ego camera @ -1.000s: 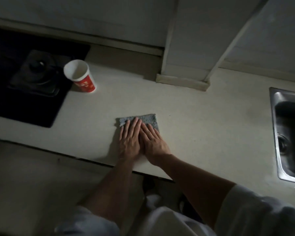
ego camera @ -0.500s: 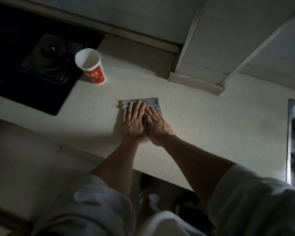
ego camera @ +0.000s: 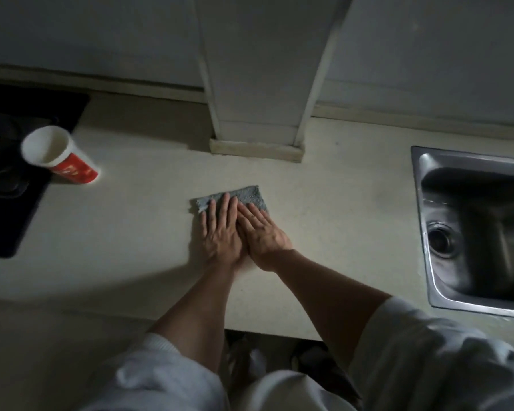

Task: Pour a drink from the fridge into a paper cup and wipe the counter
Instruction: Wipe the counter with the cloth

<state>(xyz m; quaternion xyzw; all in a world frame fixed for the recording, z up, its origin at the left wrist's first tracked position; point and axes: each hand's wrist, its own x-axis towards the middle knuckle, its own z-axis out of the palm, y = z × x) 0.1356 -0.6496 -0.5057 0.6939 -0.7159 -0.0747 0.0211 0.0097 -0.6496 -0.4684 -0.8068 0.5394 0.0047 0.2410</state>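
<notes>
A folded grey cloth [ego camera: 247,195] lies flat on the pale counter [ego camera: 131,221], in the middle of the view. My left hand [ego camera: 220,232] and my right hand [ego camera: 263,232] press down on it side by side, palms flat and fingers stretched forward, covering its near half. A red and white paper cup [ego camera: 60,157] stands at the far left of the counter, beside the stove. Its inside looks pale; I cannot tell how full it is.
A black stove top [ego camera: 9,179] with a burner sits at the left edge. A steel sink [ego camera: 472,226] with a drain is set into the counter on the right. A white column base [ego camera: 257,143] juts onto the counter behind the cloth. The scene is dim.
Both hands stay flat on the cloth and have slid it across the counter. The view has swung to the right, bringing more of the sink in and pushing the cup leftward.
</notes>
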